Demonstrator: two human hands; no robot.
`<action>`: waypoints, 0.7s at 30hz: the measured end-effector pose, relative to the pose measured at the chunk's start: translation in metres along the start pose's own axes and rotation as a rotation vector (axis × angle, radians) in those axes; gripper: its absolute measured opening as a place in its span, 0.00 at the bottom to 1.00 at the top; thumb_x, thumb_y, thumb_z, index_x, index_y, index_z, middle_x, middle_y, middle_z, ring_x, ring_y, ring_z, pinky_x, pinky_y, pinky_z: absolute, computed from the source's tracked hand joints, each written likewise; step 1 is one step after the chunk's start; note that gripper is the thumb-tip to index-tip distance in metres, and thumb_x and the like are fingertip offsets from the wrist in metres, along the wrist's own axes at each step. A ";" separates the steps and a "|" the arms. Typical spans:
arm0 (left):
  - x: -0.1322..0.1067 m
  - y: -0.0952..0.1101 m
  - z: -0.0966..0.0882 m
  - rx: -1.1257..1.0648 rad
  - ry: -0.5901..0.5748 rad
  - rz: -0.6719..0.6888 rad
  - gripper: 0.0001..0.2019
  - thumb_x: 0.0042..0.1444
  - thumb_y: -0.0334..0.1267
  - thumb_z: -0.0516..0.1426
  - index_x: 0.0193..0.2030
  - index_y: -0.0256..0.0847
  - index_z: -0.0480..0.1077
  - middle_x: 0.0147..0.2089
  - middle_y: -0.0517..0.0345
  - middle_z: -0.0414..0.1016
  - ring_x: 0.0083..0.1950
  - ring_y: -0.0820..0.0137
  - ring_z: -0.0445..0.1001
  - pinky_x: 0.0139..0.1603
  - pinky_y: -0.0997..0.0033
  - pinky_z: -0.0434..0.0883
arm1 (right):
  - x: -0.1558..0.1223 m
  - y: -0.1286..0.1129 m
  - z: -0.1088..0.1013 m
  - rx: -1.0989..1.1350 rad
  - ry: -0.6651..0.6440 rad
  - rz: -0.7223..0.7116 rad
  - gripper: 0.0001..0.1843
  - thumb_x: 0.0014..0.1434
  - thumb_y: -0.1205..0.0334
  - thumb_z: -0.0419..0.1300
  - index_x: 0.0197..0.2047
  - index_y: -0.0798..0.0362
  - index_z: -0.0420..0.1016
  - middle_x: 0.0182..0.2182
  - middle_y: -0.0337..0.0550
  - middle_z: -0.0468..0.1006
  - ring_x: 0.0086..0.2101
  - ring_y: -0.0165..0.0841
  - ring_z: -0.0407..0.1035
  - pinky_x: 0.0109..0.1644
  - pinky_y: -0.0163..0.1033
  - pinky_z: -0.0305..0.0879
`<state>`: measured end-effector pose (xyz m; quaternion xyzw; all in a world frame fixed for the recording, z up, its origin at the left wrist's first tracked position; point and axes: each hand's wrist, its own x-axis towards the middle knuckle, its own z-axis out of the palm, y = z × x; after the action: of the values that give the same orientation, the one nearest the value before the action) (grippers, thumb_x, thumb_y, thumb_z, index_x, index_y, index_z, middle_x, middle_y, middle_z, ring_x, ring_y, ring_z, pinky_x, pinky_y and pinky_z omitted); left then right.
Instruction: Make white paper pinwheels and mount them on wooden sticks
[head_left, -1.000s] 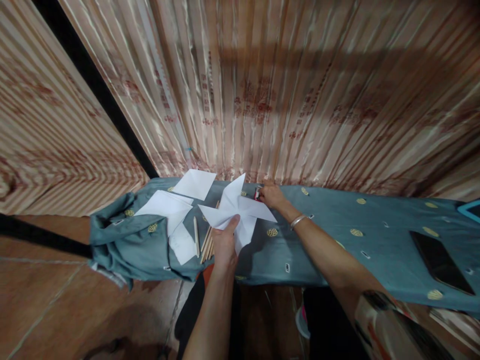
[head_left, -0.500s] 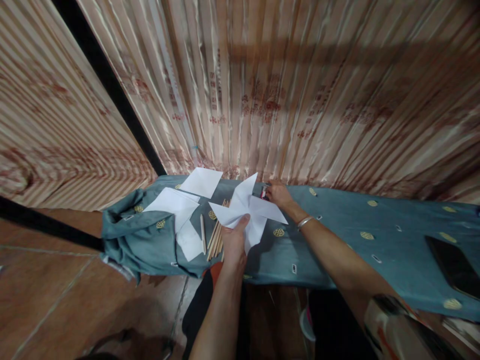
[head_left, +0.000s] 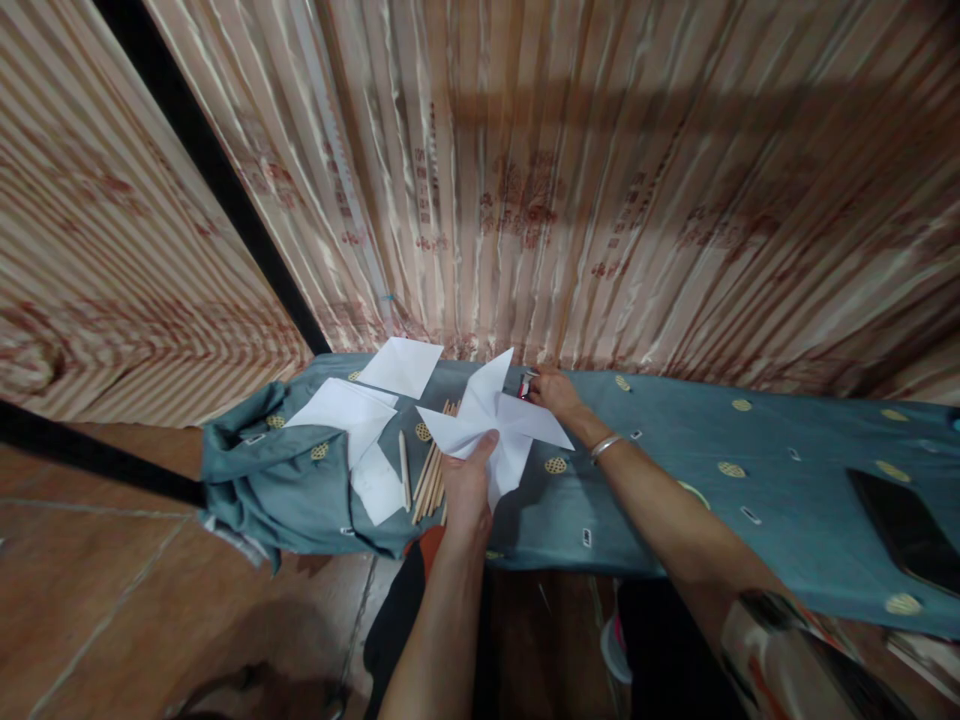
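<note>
A white paper pinwheel (head_left: 513, 445) with folded blades is held up over the cloth by my left hand (head_left: 469, 485). The thumb presses on its front near the centre, and the other fingers are behind the paper. Just beyond the upper right blade, my right hand (head_left: 556, 392) has its fingers closed on a small red-and-silver object (head_left: 526, 384), too small and partly covered to name. Left of the pinwheel lie several thin wooden sticks (head_left: 429, 482) in a bundle, partly behind my left hand. One thicker pale stick (head_left: 405, 468) rests beside them.
White paper sheets (head_left: 341, 412) overlap at the left, with another sheet (head_left: 403, 366) behind them. A patterned green cloth (head_left: 660, 430) covers the narrow table. A dark phone (head_left: 904, 525) lies at the right. Pleated curtains (head_left: 525, 200) rise behind, and a black pole (head_left: 217, 190) slants at left.
Both hands stay almost in place. The small red-and-silver object shows a little more beside my right fingers, and the view has shifted slightly.
</note>
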<state>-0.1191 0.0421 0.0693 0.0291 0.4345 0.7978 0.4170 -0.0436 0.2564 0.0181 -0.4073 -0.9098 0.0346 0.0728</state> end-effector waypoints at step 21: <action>0.000 -0.006 0.000 -0.006 -0.055 0.082 0.21 0.38 0.29 0.68 0.44 0.38 0.76 0.39 0.53 0.83 0.42 0.62 0.81 0.49 0.64 0.75 | -0.141 0.018 0.015 0.441 0.292 0.150 0.12 0.61 0.60 0.53 0.32 0.51 0.76 0.36 0.42 0.83 0.34 0.34 0.76 0.40 0.38 0.72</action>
<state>-0.1151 0.0437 0.0653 0.0677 0.4189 0.8143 0.3960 0.0599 0.1630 -0.0135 -0.4484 -0.8275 0.1778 0.2874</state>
